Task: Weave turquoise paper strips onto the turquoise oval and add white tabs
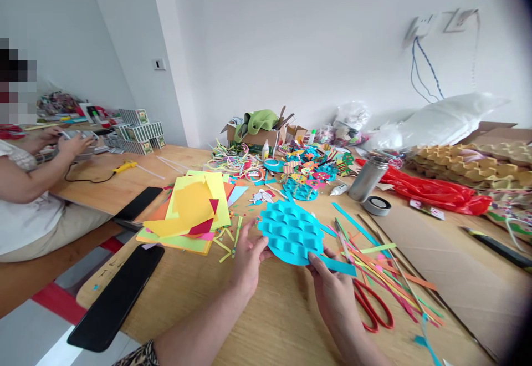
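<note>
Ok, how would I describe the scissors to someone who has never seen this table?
On the wooden table, find the person's right hand, which holds the blue paper piece. Just to the right of that hand lie the scissors. Their two rounded red handle loops set them apart from the thin, flat paper strips beside them.

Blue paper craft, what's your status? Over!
Left hand gripping left edge. Right hand, lower right. Blue paper craft: bumpy side up. Red-handled scissors beside right hand.
</note>
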The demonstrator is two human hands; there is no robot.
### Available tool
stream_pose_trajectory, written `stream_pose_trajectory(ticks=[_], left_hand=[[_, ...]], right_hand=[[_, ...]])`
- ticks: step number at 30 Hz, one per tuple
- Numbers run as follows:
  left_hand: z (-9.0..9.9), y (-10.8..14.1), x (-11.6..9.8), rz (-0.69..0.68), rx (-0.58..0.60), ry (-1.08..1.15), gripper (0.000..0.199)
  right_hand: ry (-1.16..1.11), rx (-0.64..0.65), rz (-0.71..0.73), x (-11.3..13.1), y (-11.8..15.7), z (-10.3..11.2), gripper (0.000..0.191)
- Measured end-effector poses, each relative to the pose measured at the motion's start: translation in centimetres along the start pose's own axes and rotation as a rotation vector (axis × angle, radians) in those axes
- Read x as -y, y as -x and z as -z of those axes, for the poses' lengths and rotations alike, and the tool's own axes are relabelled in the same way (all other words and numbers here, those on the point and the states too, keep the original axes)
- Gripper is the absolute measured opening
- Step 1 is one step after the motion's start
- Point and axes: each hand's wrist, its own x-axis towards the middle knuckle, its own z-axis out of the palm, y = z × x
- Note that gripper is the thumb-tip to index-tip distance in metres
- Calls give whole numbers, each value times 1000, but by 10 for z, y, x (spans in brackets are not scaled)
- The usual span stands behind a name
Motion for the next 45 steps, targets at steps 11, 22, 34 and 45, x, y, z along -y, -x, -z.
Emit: stream_pose_trajectory(ticks=[11, 22, 34, 45], left_hand=[[1, -1, -1, 12, 23, -36, 79], [4, -3, -4, 12, 4, -7, 85], [5, -6, -9, 66, 111, -112, 92], [5, -6, -11, 76, 120, -181, 95]], right_hand=[[-94, 5, -2, 2, -1, -1, 63], [-145, 91, -47, 10, -4, 3, 57], [-36, 74, -39, 39, -30, 27, 57], [11, 149, -25, 36, -28, 28, 80]])
